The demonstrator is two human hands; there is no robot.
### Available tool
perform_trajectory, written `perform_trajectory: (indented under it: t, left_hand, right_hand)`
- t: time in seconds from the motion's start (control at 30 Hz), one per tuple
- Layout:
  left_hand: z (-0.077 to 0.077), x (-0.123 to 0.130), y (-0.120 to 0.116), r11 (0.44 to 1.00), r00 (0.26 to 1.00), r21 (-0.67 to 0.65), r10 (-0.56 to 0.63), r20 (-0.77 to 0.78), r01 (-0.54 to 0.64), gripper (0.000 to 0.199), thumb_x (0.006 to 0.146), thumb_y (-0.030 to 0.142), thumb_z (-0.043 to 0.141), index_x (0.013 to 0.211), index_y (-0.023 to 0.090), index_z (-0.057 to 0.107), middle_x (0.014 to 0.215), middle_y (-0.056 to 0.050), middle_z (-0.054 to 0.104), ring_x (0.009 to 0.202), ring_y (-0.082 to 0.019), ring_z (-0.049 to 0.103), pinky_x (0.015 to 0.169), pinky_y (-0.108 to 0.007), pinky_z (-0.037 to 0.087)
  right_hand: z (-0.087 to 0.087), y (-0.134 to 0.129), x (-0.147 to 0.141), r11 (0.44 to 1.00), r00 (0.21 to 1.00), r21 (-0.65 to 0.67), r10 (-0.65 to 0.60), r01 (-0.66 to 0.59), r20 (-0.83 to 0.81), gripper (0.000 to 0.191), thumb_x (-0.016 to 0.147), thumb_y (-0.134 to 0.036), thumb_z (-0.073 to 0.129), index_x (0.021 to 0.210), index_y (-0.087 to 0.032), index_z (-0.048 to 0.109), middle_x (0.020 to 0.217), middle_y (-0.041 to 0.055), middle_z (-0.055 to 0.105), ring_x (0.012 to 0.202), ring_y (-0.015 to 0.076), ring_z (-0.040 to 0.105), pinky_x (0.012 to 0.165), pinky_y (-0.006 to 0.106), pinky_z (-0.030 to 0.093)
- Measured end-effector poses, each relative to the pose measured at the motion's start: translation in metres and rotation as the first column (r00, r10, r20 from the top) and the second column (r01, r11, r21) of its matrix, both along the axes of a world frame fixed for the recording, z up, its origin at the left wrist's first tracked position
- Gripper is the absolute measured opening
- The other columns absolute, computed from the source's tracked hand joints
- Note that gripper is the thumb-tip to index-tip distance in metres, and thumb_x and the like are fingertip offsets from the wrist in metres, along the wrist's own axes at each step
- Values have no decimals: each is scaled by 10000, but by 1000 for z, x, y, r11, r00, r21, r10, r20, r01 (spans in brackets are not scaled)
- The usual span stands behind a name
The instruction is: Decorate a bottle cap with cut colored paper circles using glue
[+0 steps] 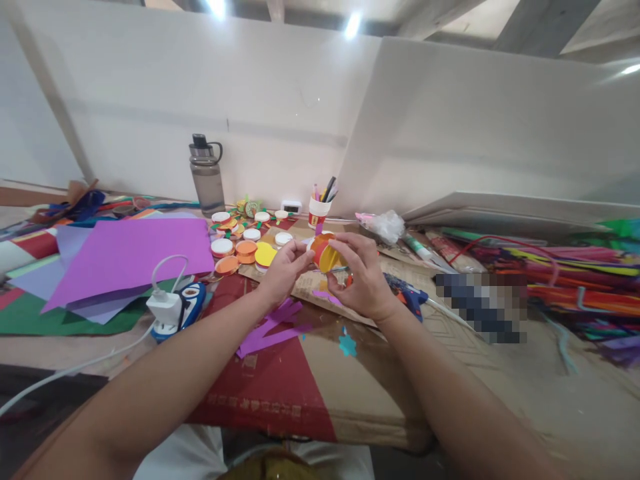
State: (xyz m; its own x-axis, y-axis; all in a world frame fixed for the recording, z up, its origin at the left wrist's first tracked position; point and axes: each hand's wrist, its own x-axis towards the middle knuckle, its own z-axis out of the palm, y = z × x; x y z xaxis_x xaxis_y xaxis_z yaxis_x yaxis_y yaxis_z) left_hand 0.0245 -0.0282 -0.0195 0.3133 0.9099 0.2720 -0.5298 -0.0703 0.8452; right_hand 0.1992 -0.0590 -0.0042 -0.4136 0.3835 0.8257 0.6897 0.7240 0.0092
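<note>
Both hands are raised over the cardboard, their fingers closed around one small round paper piece (326, 255), yellow on its face with an orange and red edge. My left hand (284, 268) grips its left side near a white part; my right hand (363, 272) pinches the yellow side with thumb and fingers. A purple bit shows just above it. Beyond my left hand stand similar short round pieces, among them an orange one (246, 251) and a yellow one (265, 255). Purple paper strips (275, 333) and a teal star-like cutout (347, 343) lie below the hands.
A water bottle (207, 177) and a pen cup (319, 212) stand along the white wall. Purple sheets (137, 257) and a white plug (165, 307) with its cable are at left. A blue glue gun (413, 298) and colourful pipe cleaners (590, 280) lie at right.
</note>
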Motion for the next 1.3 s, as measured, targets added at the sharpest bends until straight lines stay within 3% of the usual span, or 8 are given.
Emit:
perform_trajectory:
  t: [0.4, 0.7, 0.8, 0.93, 1.13, 1.3]
  left_hand:
    - [5, -7, -6, 994, 996, 65, -85, 35, 82, 244, 746, 313, 744, 796, 175, 549, 798, 14, 562, 756, -116, 548, 764, -285, 493]
    - [6, -8, -1, 991, 993, 64, -120, -7, 120, 324, 689, 359, 797, 767, 173, 543, 758, 18, 572, 730, -106, 541, 743, -244, 450]
    - [6, -9, 0, 988, 989, 53, -144, 14, 143, 345, 679, 343, 811, 884, 183, 584, 839, 2, 609, 780, -117, 574, 767, -251, 456]
    - [9, -10, -1, 985, 986, 43, -166, 29, 165, 520, 643, 312, 835, 1094, 225, 591, 1033, -40, 654, 931, -168, 626, 843, -286, 472]
    - [10, -11, -2, 981, 984, 73, -179, 8, 178, 524, 641, 277, 831, 1114, 232, 611, 1226, -82, 624, 1126, -227, 599, 919, -320, 475]
    - [6, -10, 2, 981, 984, 91, -176, 25, 173, 534, 630, 250, 842, 1121, 235, 634, 1255, -82, 615, 1204, -233, 557, 982, -325, 453]
  right_hand:
    - [-1, 1, 2, 998, 998, 56, -16, 12, 57, 822, 768, -102, 590, 1480, -342, 258, 1373, 126, 473, 1248, 308, 484, 979, 549, 455]
    - [1, -1, -2, 999, 999, -16, 30, -29, 32, 802, 781, -93, 574, 1475, -358, 271, 1395, 110, 457, 1279, 294, 464, 1004, 549, 458]
    - [4, -4, -5, 997, 998, -43, 60, -61, -7, 782, 786, -94, 577, 1472, -329, 286, 1395, 118, 455, 1299, 284, 450, 1037, 540, 445]
    - [7, -7, -8, 990, 993, -108, 79, -88, -84, 759, 800, -165, 619, 1472, -296, 291, 1418, 126, 443, 1325, 294, 432, 1075, 551, 419]
    - [7, -10, -11, 986, 984, -145, 59, -84, -170, 707, 813, -248, 668, 1439, -294, 343, 1370, 119, 504, 1285, 298, 473, 1057, 558, 432]
    - [7, -10, -12, 977, 966, -167, 87, -130, -242, 687, 797, -256, 710, 1405, -291, 393, 1331, 115, 532, 1249, 285, 500, 1049, 529, 441]
